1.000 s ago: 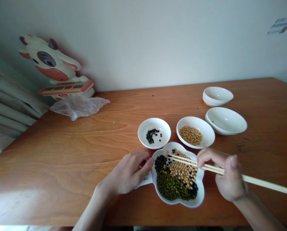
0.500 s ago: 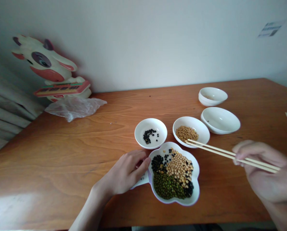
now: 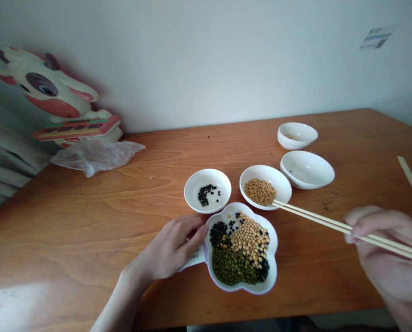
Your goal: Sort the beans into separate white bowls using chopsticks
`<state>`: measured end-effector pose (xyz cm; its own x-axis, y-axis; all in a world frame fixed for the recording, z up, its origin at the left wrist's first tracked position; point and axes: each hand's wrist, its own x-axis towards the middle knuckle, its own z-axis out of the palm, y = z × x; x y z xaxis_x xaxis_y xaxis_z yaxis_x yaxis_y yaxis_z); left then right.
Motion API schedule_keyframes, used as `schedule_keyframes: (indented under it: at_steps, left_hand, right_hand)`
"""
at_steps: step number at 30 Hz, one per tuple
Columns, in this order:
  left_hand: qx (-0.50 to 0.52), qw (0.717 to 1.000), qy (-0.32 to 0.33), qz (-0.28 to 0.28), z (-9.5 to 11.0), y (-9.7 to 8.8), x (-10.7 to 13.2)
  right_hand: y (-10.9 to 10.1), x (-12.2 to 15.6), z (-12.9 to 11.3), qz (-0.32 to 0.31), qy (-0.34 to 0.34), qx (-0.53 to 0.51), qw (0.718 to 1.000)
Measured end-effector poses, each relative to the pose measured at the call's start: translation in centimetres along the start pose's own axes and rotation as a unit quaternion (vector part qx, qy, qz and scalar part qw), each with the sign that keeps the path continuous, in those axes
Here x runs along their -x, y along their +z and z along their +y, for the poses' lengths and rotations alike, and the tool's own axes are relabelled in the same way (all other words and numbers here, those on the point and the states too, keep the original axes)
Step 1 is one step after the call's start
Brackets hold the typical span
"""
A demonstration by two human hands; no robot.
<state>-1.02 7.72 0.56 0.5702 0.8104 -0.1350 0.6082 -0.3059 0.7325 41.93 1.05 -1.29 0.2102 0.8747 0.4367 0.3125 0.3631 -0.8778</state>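
Note:
A flower-shaped white dish (image 3: 273, 244) near the table's front edge holds black, yellow and green beans mixed together. My left hand (image 3: 171, 246) rests against its left rim, fingers curled round the edge. My right hand (image 3: 389, 251), blurred at the right, grips a pair of wooden chopsticks (image 3: 330, 223). Their tips hover over the near rim of a small white bowl (image 3: 282, 183) holding yellow beans. Left of that bowl stands another small white bowl (image 3: 223, 182) with a few black beans.
Two more white bowls (image 3: 308, 168) (image 3: 297, 133) stand at the back right. A pale paper strip (image 3: 411, 180) lies at the far right. A cartoon cow figure (image 3: 54, 103) and a crumpled clear plastic bag (image 3: 95, 154) sit at the back left by the wall.
My right hand pulled the chopsticks out of the flower-shaped dish and carried their tips right and back to the yellow-bean bowl. The left hand kept its hold on the dish.

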Motion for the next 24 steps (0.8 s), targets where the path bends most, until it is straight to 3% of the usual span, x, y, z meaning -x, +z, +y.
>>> schedule_keyframes:
  at_steps: [2,5,8,14,24]
  left_hand:
    - [-0.001,1.0,-0.002,-0.002,0.0,0.0,0.0]
    - [-0.006,1.0,-0.004,-0.004,0.1,0.0,0.0]
    - [-0.015,1.0,-0.006,-0.001,0.0,0.1,0.0]
    - [-0.006,1.0,-0.01,0.002,0.1,0.2,0.1]
    - [-0.004,1.0,-0.014,-0.004,0.2,0.2,0.0]
  right_hand:
    - [3.2,-0.5,-1.9,0.019,-0.029,-0.048,0.998]
    - [7.5,-0.6,-3.7,-0.061,0.003,-0.054,0.997]
    - [10.0,0.0,-3.6,-0.094,-0.001,-0.063,0.994]
    - [10.4,1.2,-1.6,-0.14,-0.007,-0.028,0.99]
    - [11.0,0.8,-1.6,-0.116,-0.039,-0.062,0.991]
